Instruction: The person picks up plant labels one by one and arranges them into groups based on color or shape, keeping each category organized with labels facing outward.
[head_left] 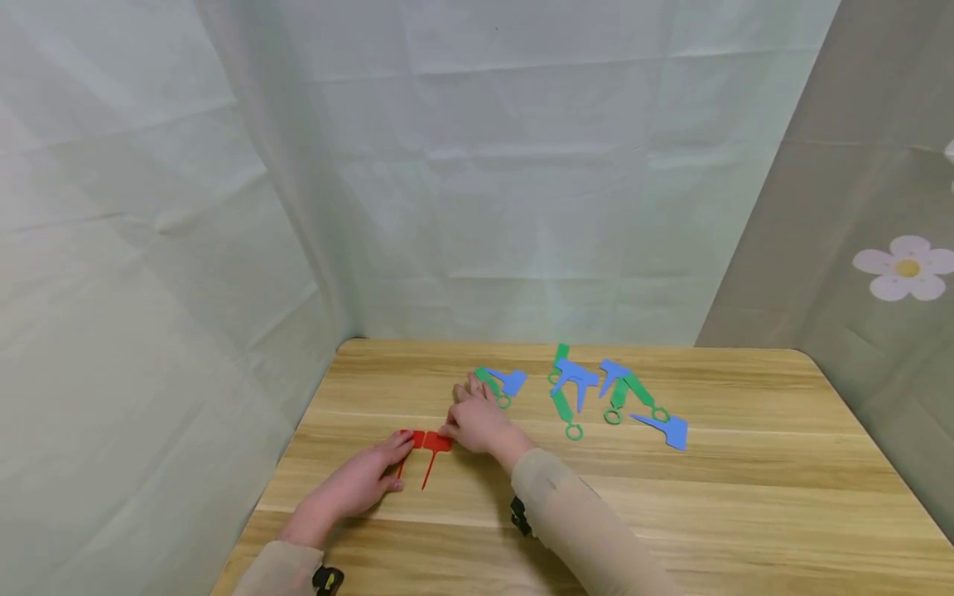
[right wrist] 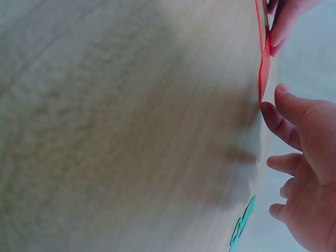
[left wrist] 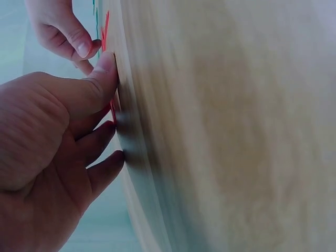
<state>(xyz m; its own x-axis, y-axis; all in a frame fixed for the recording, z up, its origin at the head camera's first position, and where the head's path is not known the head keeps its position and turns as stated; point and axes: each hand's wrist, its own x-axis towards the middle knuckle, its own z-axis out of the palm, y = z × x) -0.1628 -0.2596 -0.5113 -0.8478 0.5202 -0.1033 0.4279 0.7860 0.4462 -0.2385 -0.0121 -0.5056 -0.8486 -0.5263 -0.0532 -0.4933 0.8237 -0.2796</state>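
Note:
Two flat red tags, each with a thin stem, lie side by side on the wooden table. My left hand (head_left: 361,482) rests its fingertips on the left red tag (head_left: 419,439), covering part of it; the thumb lies near its stem. My right hand (head_left: 480,420) touches the outer edge of the right red tag (head_left: 437,442) with a fingertip. In the right wrist view the thumb and index finger of the right hand (right wrist: 310,142) are apart at the end of a red tag (right wrist: 264,73), with the other fingers spread.
Just beyond the right hand lie a green ring-ended tag (head_left: 488,381) and a blue pointed tag (head_left: 514,382). Farther right, several blue and green tags overlap, with another blue tag (head_left: 675,433) at their right end. Pale cloth (head_left: 522,207) hangs behind the wooden table (head_left: 715,521).

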